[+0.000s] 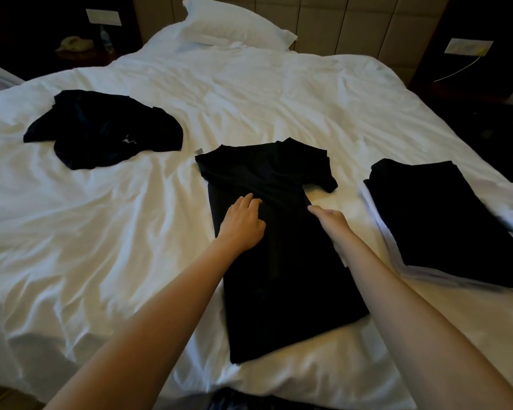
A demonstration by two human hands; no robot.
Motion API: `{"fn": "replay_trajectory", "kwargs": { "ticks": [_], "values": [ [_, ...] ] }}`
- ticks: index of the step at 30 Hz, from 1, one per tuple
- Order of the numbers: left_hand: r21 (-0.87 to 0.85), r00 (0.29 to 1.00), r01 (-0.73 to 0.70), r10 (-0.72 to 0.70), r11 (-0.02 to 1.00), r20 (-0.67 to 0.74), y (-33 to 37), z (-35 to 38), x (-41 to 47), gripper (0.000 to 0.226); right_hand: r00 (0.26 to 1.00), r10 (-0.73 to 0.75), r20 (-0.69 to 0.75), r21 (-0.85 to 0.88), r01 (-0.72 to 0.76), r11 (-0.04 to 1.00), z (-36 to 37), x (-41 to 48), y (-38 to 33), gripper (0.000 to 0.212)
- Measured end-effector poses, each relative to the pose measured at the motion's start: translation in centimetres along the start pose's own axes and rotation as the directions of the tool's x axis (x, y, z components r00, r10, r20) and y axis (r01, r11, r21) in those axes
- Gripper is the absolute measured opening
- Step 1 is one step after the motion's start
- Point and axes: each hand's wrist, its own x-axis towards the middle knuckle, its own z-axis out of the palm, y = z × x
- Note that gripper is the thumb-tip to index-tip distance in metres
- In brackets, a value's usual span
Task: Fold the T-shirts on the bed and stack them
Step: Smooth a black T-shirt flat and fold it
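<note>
My left hand [243, 223] spread flat on the black T-shirt [279, 291], my right hand [330, 218] at its edge, grip unclear, folded stack [444, 226] alongside

Head-worn view, angled down, close over bed [249, 93]

A white pillow [237, 25] lies at the head of the big white bed [249, 93], below a padded headboard [353, 22]. A dark nightstand [80, 57] stands left of the bed.
</note>
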Motion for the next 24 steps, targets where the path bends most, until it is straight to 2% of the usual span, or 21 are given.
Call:
{"fn": "replay_trajectory", "kwargs": {
  "ticks": [2, 5, 9, 15, 19, 22, 24],
  "values": [
    [0.009, 0.999, -0.043, 0.043, 0.999, 0.024, 0.0, 0.3, 1.9, 0.054, 1.0, 0.019, 0.017, 0.064, -0.02, 0.998, 0.4, 1.6, -0.4, 0.062],
    [0.007, 0.996, -0.089, 0.089, 0.996, 0.03, 0.4, 0.4, 4.7, 0.053, 0.999, 0.032, 0.016, 0.188, -0.035, 0.982, 1.1, 3.9, -1.1, 0.051],
    [-0.049, 0.994, -0.106, 0.108, 0.993, 0.028, 1.1, 0.4, 8.8, 0.051, 1.0, -0.014, 0.01, 0.428, 0.008, 0.904, 2.1, 7.0, -2.4, 0.045],
    [-0.128, 0.994, -0.077, 0.087, 0.989, 0.072, 2.1, 0.9, 15.0, 0.052, 0.998, -0.059, 0.008, 0.707, 0.036, 0.706, 3.2, 11.4, -3.7, 0.062],
    [-0.106, 0.991, -0.082, 0.092, 0.991, 0.099, 2.4, 1.4, 18.1, 0.054, 0.983, -0.145, 0.11, 0.838, -0.013, 0.545, 3.1, 13.5, -3.5, 0.028],
    [-0.052, 0.986, -0.116, 0.122, 0.992, 0.112, 2.8, 2.6, 20.5, 0.055, 0.978, -0.177, 0.112, 0.912, -0.03, 0.41, 2.4, 14.7, -3.0, 0.025],
    [0.008, 0.986, -0.109, 0.108, 0.994, 0.128, 2.6, 3.5, 21.6, 0.055, 0.979, -0.179, 0.095, 0.926, -0.022, 0.376, 2.3, 15.1, -3.0, 0.029]
  ]
}}
